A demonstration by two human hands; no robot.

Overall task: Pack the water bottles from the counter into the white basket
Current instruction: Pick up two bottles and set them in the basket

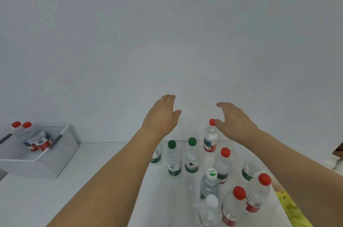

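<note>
Closest to us, clear plastic red-capped bottles (234,206) crowd the white table (92,180), so our empty, spread left hand (161,115) and right hand (234,119) could topple some reaching toward the back red-capped bottle (210,137).

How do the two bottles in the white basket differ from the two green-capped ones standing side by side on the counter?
The basket bottles have red caps and red labels; the green-capped bottles have green labels. The basket pair sits inside the white basket at the left and leans; the green-capped pair stands upright on the counter, below the left hand. Both pairs are clear plastic, capped bottles.
</note>
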